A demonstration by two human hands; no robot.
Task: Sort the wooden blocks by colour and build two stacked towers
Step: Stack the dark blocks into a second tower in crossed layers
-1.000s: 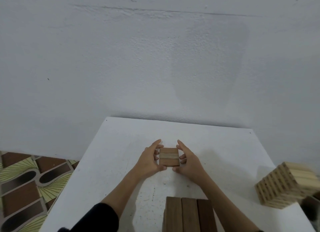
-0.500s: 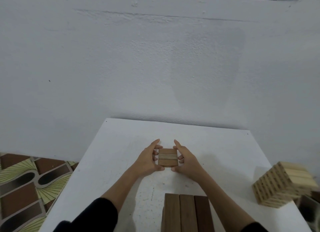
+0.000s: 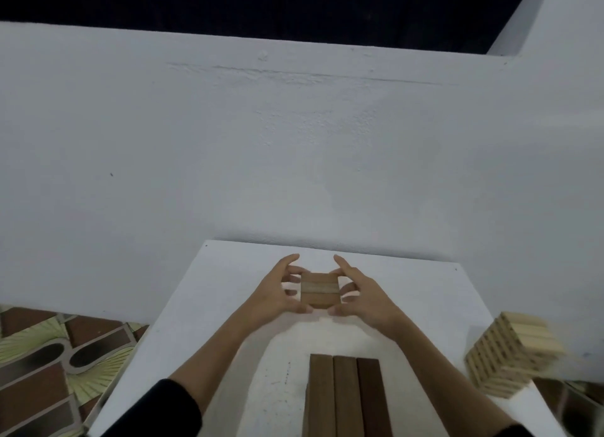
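Because the three blocks (image 3: 319, 291) lie side by side as one square layer, both hands close in from opposite ends to keep them flush. The left hand (image 3: 274, 289) has its fingers (image 3: 292, 279) curled against the layer's left edge with the thumb at the near corner; the right hand (image 3: 362, 291) mirrors this on the right edge, index finger raised. The layer sits at mid-desk (image 3: 202, 306), far from the body; whether it rests on the desk or on lower blocks I cannot tell. The dark tower (image 3: 344, 394) stands close to the camera. The pale tower (image 3: 513, 351) stands at the desk's right edge, well apart, probably to keep colours separate.
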